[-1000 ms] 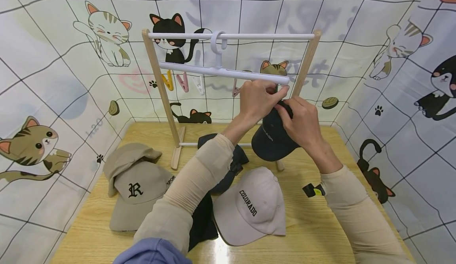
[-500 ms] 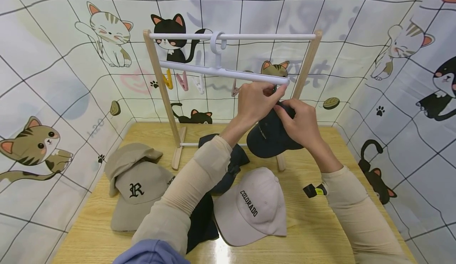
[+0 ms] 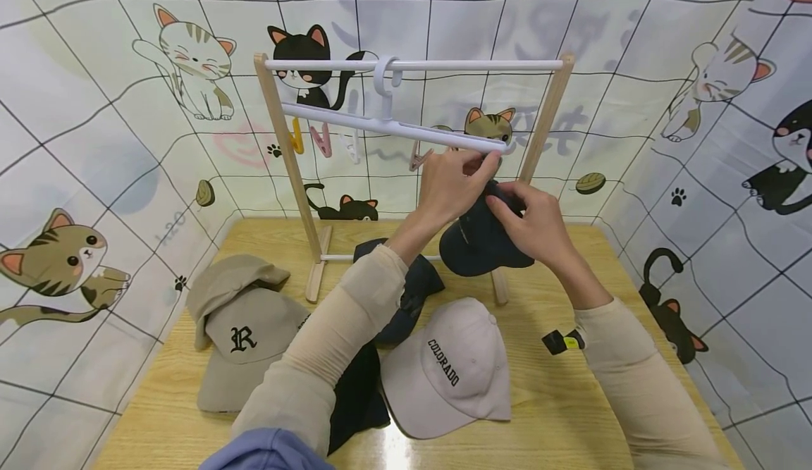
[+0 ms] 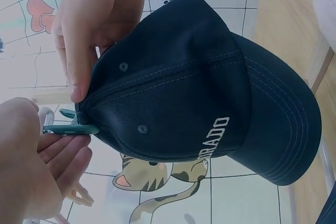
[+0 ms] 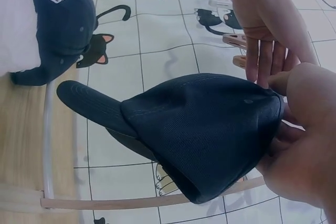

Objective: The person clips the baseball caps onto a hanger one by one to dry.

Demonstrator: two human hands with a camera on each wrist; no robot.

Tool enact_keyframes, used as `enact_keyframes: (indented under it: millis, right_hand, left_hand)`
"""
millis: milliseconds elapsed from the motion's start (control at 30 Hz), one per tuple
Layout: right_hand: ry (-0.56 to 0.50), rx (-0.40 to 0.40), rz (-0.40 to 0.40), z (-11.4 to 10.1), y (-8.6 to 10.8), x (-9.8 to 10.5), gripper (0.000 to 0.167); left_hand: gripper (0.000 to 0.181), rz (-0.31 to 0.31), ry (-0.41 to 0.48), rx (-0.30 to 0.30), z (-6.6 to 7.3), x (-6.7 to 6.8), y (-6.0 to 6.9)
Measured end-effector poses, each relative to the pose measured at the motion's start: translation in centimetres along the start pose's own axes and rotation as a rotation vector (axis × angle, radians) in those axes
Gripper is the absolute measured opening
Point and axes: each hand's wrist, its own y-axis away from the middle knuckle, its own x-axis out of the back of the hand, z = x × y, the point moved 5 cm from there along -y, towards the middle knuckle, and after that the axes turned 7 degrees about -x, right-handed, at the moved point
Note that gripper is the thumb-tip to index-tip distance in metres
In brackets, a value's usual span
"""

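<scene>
White letters on the navy cap (image 4: 178, 87) read "RADO" in the left wrist view, the start of the word turned out of sight, while in the head view they are too foreshortened to read. On the pale cap (image 3: 459, 371), lower centre of the head view, black capitals spell "COLORADO" slantwise; the khaki cap (image 3: 254, 336) at lower left bears a black blackletter "R", plus smaller lettering partly behind the sleeve (image 3: 336, 347). A second navy cap (image 5: 63, 22), upper left of the right wrist view, also shows "RADO". The first navy cap is right of centre in the head view, below the low end of the white hanger (image 3: 393, 128), its brim downward and its crown top up at the hands; its long axis runs near upright there. The right hand (image 3: 536, 223) pinches the crown top between thumb and fingers. The left hand (image 3: 450, 184) has its thumb and curled fingers about the green clip (image 4: 73, 129) at that crown top.
</scene>
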Motion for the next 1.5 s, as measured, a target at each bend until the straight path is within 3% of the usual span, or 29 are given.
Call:
enact_keyframes:
  millis: [133,600,1133,1500]
  right_hand:
    - [0.003,-0.023,-0.047,0.3,0.5,-0.2,0.038]
    - [-0.028,-0.046,-0.126,1.4,2.1,-0.5,0.049]
    - [-0.014,-0.032,-0.086,2.2,4.9,-0.9,0.053]
    - [-0.046,-0.015,-0.082,2.6,6.9,-1.4,0.057]
  left_hand:
    - [0.032,-0.014,0.03,0.035,-0.4,-0.3,0.2]
    - [0.024,-0.092,0.094,0.039,-1.9,-0.9,1.7]
    - [0.04,-0.182,0.2,0.099,-3.1,-1.1,3.3]
    - [0.049,-0.205,0.271,0.139,-3.7,-0.9,4.7]
